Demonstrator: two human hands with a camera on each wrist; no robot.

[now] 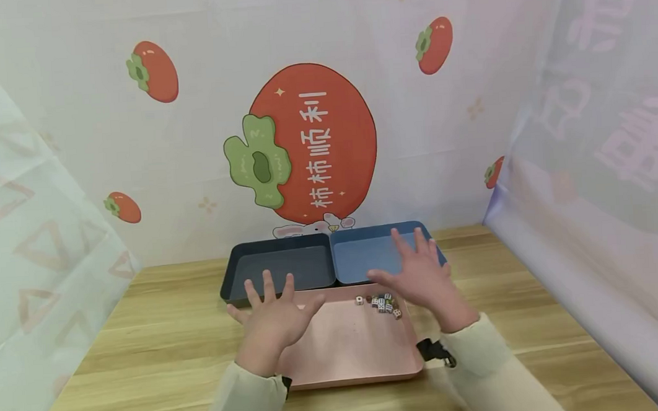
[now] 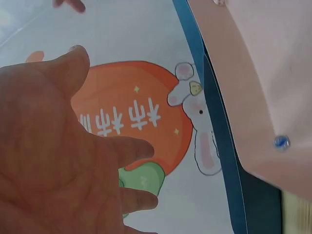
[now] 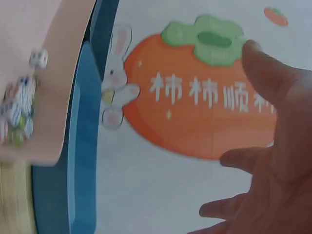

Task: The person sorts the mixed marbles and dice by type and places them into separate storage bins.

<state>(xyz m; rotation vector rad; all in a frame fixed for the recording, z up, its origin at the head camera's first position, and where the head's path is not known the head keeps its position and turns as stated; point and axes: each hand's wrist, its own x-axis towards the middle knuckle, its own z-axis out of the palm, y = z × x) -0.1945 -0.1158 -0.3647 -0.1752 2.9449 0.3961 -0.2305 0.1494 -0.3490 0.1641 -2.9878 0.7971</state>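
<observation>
Above edges of the pink tray (image 1: 350,350), left hand (image 1: 272,323) and right hand (image 1: 420,276), fingers spread, room between.

A white persimmon-print backdrop (image 1: 400,127) fills the upper centre; a triangle-patterned sheet (image 1: 35,239) slants down the left, a lettered sheet (image 1: 601,172) down the right. A softly lit wood-grain tabletop (image 1: 163,338) spans the bottom.

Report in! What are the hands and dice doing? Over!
Left hand, right hand: spread, empty. Dice in pink tray, near far right corner. Neither hand blocks them in head view.
</observation>
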